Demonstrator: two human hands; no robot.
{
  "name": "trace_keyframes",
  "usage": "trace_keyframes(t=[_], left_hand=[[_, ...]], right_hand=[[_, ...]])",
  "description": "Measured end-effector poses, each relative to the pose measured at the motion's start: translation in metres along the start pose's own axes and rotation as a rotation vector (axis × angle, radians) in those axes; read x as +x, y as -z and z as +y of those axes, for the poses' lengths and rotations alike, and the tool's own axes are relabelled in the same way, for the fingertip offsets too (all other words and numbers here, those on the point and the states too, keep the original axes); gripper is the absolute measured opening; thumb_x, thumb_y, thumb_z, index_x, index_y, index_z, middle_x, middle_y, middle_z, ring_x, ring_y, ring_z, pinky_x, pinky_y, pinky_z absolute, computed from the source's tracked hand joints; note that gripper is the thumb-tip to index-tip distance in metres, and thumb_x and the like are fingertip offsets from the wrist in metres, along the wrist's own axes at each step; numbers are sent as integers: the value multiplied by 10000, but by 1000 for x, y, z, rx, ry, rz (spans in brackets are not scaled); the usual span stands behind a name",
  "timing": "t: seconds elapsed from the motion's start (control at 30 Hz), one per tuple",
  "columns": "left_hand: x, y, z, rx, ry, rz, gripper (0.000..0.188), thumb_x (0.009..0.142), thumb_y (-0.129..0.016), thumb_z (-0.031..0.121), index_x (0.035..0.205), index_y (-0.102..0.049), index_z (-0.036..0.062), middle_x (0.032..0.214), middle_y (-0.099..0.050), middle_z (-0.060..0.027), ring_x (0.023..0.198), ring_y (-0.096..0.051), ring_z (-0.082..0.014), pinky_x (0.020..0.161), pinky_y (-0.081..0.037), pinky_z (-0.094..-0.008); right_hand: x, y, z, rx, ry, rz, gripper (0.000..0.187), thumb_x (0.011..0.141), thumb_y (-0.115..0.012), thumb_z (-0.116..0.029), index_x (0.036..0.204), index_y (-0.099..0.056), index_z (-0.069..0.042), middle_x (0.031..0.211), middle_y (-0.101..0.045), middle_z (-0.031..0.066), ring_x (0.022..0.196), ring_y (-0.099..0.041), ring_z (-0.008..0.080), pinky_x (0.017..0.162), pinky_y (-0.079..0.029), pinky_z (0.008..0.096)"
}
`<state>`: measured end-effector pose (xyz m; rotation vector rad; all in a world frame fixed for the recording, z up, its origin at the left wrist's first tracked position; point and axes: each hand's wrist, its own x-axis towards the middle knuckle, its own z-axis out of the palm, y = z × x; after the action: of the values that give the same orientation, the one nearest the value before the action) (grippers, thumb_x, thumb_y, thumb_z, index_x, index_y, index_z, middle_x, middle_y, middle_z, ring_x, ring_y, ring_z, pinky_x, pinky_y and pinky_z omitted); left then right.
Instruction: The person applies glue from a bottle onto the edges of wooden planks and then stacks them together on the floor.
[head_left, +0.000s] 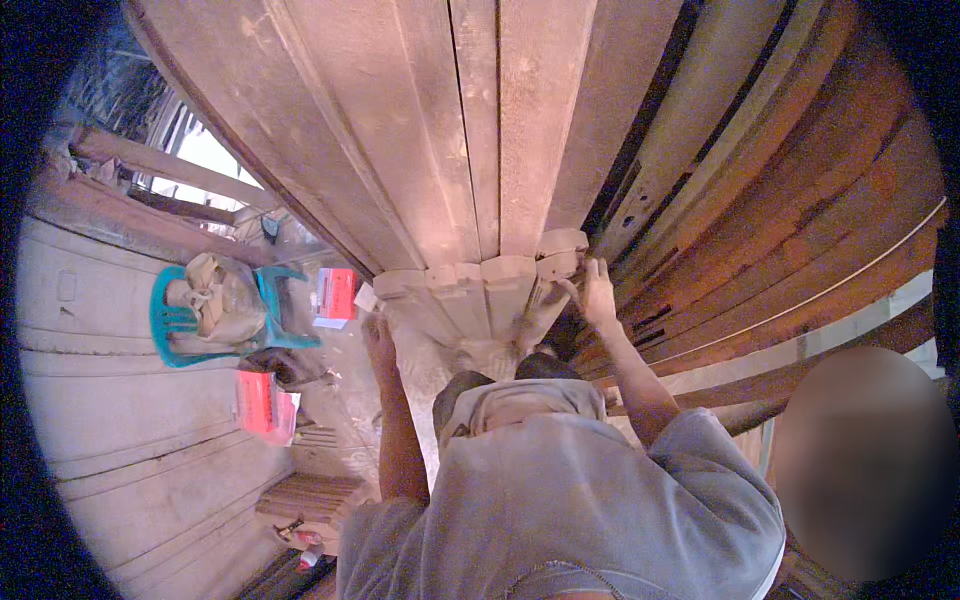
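Long brown wooden boards stretch away in front of me, side by side. Their near ends have a pale, shaped edge. My right hand is at the right-hand end of this row, fingers stretched upward and thumb apart, close against or touching the last board end. My left hand is raised beside the left corner of the boards with its fingers curled closed. A small pale square piece shows at its fingertips, seemingly pinched there; its material cannot be made out.
A teal plastic chair carrying a bag and cloth stands at left. Red-and-white boxes lie near it. Stacked wood pieces sit lower left. Dark reddish planks line the right side. A blurred person is at far right.
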<state>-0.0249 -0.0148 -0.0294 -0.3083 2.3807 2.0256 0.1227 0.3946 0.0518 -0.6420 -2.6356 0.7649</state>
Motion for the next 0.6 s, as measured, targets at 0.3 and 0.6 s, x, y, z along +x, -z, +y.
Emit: trace_keyframes(t=[0.3, 0.6], left_hand=[[26, -19, 55, 358, -255, -98, 494, 845, -681, 326, 1075, -474, -59, 1018, -568, -127, 927, -548, -218, 846, -448, -340], [43, -7, 56, 480, -193, -177, 697, 742, -772, 385, 1179, -462, -62, 1093, -578, -188, 1000, -574, -321, 879, -450, -394]], right_hand=[[10, 7, -27, -103, -89, -105, 761, 738, -730, -443, 1229, -364, 8, 1150, -465, 289, 1002, -522, 497, 804, -490, 495], [15, -8, -77, -32, -80, -53, 1046, 658, -793, -442, 1432, -192, -73, 1355, -334, 297, 1222, -402, 467, 973, -434, 473]])
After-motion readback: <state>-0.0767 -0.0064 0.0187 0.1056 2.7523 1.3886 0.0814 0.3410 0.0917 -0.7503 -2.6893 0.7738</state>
